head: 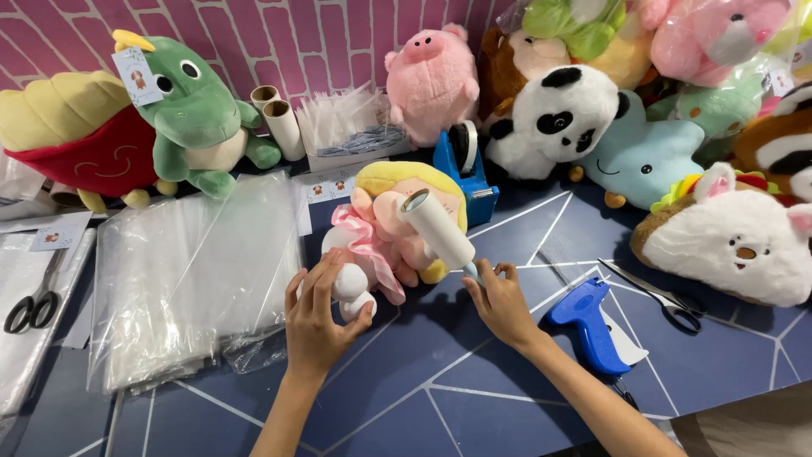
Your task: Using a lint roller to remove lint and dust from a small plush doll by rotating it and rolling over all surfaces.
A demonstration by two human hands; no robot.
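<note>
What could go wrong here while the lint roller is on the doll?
1. The left hand grips only the doll by its white feet, so the doll may twist or slide under the roller.
2. The sticky roller could snag the pink frill.
3. The right hand works close to the blue tagging gun and scissors; a wide stroke might knock them.
</note>
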